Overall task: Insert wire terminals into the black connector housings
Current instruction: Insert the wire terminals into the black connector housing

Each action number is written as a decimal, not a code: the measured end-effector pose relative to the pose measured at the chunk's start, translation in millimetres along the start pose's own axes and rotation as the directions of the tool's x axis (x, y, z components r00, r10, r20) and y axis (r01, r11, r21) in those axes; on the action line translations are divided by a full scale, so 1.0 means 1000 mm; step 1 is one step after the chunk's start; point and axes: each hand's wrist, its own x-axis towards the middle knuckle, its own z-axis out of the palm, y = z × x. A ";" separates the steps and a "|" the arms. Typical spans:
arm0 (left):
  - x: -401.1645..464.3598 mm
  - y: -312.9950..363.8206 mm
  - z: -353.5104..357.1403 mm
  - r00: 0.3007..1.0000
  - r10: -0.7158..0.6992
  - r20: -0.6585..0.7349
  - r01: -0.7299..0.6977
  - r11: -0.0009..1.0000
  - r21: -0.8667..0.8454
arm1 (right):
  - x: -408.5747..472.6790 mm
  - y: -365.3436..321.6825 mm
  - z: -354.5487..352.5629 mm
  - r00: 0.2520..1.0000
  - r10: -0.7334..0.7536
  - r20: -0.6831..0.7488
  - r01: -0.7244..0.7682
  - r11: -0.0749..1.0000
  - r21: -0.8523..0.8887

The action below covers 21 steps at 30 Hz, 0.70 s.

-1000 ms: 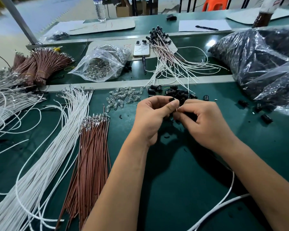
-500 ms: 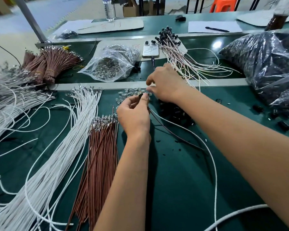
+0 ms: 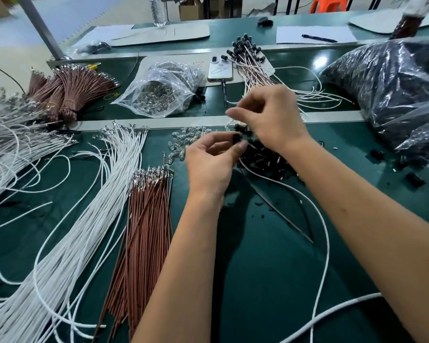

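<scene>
A: Left hand (image 3: pixel 209 162) first: thumb and fingers curl in and pinch a small black connector housing (image 3: pixel 237 138) right at the tips.

B: And the right hand (image 3: pixel 270 117) sits just above it, at one o'clock from the left, fingers bent. The fingertips (image 3: pixel 233 112) are blurred, so I cannot tell whether they hold anything.

A: A white wire (image 3: pixel 315 214) runs from under the left fingers, arcing away toward five o'clock across the green table (image 3: pixel 270 268). A thin dark wire (image 3: pixel 282 216) lies alongside it.

B: Directly under the right wrist sits the loose pile of black housings (image 3: pixel 265 159). At ten o'clock from the hands, a scatter of small clear parts (image 3: pixel 183 139).

A: Out at seven o'clock, the brown wires (image 3: pixel 146 231) lie bundled, terminals pointing up the table. Beside them, at eight o'clock, the white wire bundle (image 3: pixel 84 231) fans wide.

B: At twelve o'clock lie finished assemblies (image 3: pixel 250 63), next to a phone (image 3: pixel 219 69). At eleven, a clear bag of metal parts (image 3: pixel 161 92). At two o'clock, big bags of dark parts (image 3: pixel 391 90).
</scene>
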 end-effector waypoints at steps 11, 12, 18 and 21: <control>-0.013 -0.004 0.015 0.928 0.216 0.302 -0.225 0.974 -0.007 | -0.102 0.017 -0.057 0.977 0.024 -0.213 0.051 0.939 0.341; -0.013 -0.003 0.015 0.926 0.218 0.308 -0.226 0.974 -0.009 | -0.105 0.017 -0.057 0.974 0.007 -0.225 0.066 0.947 0.315; -0.015 -0.002 0.016 0.913 0.229 0.338 -0.233 0.972 -0.029 | -0.116 0.012 -0.050 0.963 -0.052 -0.264 0.119 0.963 0.243; -0.015 -0.002 0.016 0.914 0.216 0.343 -0.211 0.976 -0.053 | -0.117 0.009 -0.050 0.957 -0.092 -0.276 0.153 0.966 0.208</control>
